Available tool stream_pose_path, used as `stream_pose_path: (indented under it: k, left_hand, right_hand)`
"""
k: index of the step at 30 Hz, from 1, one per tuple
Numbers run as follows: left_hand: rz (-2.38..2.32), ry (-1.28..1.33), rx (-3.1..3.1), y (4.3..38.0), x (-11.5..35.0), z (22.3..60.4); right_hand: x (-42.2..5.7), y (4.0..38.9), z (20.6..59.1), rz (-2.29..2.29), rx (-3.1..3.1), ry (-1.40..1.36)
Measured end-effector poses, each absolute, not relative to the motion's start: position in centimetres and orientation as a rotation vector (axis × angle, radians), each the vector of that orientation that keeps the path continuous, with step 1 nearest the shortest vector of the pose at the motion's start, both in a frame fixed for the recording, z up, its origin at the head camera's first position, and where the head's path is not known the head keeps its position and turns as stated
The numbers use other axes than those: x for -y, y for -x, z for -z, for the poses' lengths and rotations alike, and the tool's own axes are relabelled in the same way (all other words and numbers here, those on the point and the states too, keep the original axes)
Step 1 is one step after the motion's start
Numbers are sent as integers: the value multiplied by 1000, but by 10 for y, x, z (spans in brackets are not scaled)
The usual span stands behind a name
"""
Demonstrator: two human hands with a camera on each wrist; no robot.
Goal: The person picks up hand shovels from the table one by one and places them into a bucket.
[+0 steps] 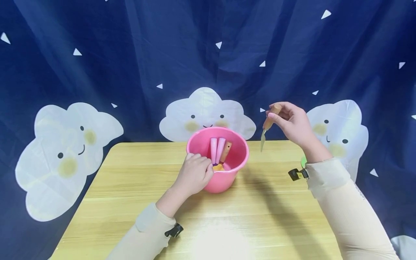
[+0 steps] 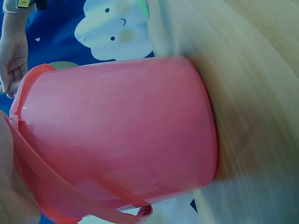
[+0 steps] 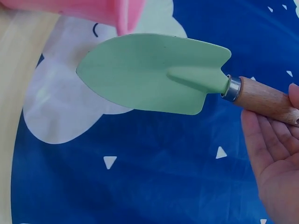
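A pink bucket (image 1: 221,183) stands upright on the wooden table. My left hand (image 1: 194,174) grips its near-left rim, with the fingers curled over the edge. In the left wrist view the bucket's handle (image 2: 70,193) hangs down along its side. Right of the bucket and above the table, my right hand (image 1: 292,122) pinches a garden trowel by its wooden handle (image 3: 266,99). The trowel's pale green blade (image 3: 149,77) points downward in the head view. Inside the bucket lean two tools with pink handles (image 1: 220,150) and one with a wooden handle (image 1: 225,152).
The wooden table (image 1: 136,191) ends at a far edge just behind the bucket. Beyond it hangs a dark blue curtain (image 1: 182,43) with white clouds and triangles. Part of a green thing (image 1: 303,161) shows beside the right wrist, at the table's right edge.
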State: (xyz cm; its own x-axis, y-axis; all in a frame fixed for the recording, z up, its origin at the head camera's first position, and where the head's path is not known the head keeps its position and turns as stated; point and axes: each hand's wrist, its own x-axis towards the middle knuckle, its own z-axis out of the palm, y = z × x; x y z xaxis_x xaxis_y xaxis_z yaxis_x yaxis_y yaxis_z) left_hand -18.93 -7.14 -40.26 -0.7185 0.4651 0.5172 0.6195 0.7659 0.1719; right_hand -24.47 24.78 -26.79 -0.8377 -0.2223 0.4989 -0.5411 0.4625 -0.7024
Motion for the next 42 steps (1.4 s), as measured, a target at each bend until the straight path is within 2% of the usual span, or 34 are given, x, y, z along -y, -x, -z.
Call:
stream_pose_path:
  k: [6, 19, 28, 42]
  left_hand:
    - [483, 822, 2518, 189, 71, 402]
    - [463, 820, 2544, 188, 71, 400]
    - [450, 817, 2542, 189, 71, 400]
    - [457, 819, 2536, 189, 71, 400]
  right_hand:
    - [-245, 243, 260, -1347, 2348, -692]
    - [-235, 232, 247, -1421, 2292, -608]
    - [-220, 234, 244, -1436, 2266, -676]
    - [-184, 242, 268, -1471, 2322, -769]
